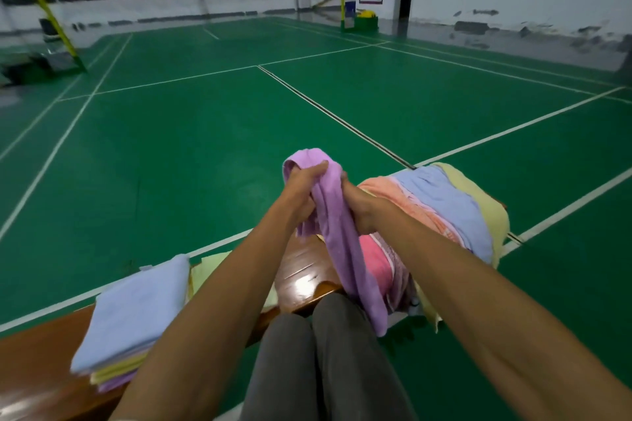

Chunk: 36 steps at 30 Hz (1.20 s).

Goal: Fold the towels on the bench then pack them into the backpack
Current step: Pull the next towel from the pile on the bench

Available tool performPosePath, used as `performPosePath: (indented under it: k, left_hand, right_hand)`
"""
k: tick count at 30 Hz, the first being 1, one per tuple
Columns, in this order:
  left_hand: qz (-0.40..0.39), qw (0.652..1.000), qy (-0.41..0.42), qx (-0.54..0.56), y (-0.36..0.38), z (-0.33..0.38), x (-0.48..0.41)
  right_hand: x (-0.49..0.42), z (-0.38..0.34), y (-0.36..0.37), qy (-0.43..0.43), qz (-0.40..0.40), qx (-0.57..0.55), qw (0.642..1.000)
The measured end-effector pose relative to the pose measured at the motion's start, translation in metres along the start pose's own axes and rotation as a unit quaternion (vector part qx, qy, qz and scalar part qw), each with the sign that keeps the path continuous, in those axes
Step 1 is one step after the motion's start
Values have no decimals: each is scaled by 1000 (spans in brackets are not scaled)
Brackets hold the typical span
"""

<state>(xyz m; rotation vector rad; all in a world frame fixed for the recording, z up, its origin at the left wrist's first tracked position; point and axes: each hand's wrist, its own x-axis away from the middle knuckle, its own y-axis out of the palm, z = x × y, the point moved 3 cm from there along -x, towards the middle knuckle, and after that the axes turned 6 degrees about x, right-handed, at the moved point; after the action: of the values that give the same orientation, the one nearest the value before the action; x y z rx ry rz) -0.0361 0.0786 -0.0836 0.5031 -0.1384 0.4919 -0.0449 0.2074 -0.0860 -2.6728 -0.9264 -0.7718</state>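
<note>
I hold a purple towel (337, 232) up in front of me over the wooden bench (301, 270). My left hand (302, 186) grips its bunched top edge. Close beside it, my right hand (357, 202) grips the same towel, which hangs down past my knees. A heap of unfolded towels (444, 208) in orange, blue, yellow and pink lies on the bench to the right. A stack of folded towels (136, 314), blue on top with yellow and purple below, sits on the bench to the left. No backpack is in view.
My legs in grey trousers (325, 362) are against the bench's near edge. Beyond the bench stretches a green court floor (205, 133) with white lines. Net posts (51, 17) and a wall stand far back.
</note>
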Motion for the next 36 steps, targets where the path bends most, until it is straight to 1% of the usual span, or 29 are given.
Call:
performPosePath:
  k: [1,3,5,7,8,11,13,14,15,16,17,19,20,21,23,24,25,26,28,29,30,31,33,35,36]
  left_hand:
    - [-12,1000,-11,-4,-4,3,0]
    - [-19,999,0,-36,-12,13,3]
    - [-11,995,54,-87,-22,28,7]
    - [-18,986,89,-136,-30,42,9]
    - [-10,986,90,-141,-34,50,13]
    - [47,990,81,-107,-47,71,9]
    - [42,989,48,-135,-53,79,8]
    - [21,987,12,-162,-58,81,11]
    - [-1,985,-20,-171,-64,82,11]
    - [-18,987,-33,-156,-67,87,10]
    - [-24,993,-18,-116,-68,95,10]
    - [-32,999,21,-24,-69,111,11]
    - [-49,998,36,-15,-69,117,11]
    - [-71,996,46,-38,-68,117,11]
    - [-102,987,46,-114,-66,110,12]
    - [-100,986,39,-130,-65,106,13]
    - [-90,988,38,-123,-65,105,13]
    - [-76,990,46,-110,-66,106,13]
    - [-64,992,56,-96,-69,112,8]
    - [-63,991,53,-106,-70,114,7]
    - [-53,990,42,-127,-72,114,6]
    - [-35,989,27,-145,-75,113,5]
    - [21,988,23,-154,-82,113,3]
    - [104,980,69,-155,-89,118,4]
    - [131,973,94,-164,-92,121,5]
  right_hand:
    - [-13,-3,6,-23,-19,-33,999]
    - [-41,-13,13,-61,26,-49,997]
    - [-40,-30,16,-105,88,-22,990]
    - [-18,-56,23,-149,124,10,981]
    - [-13,-68,23,-167,140,10,976]
    - [-4,-91,30,-221,158,-5,962]
    - [-8,-86,37,-188,166,74,965]
    - [-12,-81,41,-173,154,97,968]
    - [-12,-79,43,-171,126,76,974]
    - [-12,-81,43,-183,86,1,979]
    - [-6,-86,43,-202,42,-94,974]
    - [-10,-91,34,-190,-25,-274,943]
    - [-17,-87,33,-168,-30,-300,939]
    - [-23,-84,38,-149,-34,-278,948]
    - [-31,-74,55,-113,-53,-154,980]
    - [-41,-71,61,-119,-76,-94,985]
    - [-41,-72,65,-132,-129,-63,981]
    - [-33,-77,66,-137,-158,-70,975]
    - [-2,-89,72,-153,-205,-144,956]
    - [9,-92,73,-171,-234,-169,942]
    - [7,-93,72,-189,-245,-175,935]
    - [11,-93,73,-196,-246,-171,934]
    - [8,-96,71,-178,-215,-171,945]
    - [7,-96,61,-150,-164,-234,947]
    - [6,-96,56,-134,-146,-259,945]
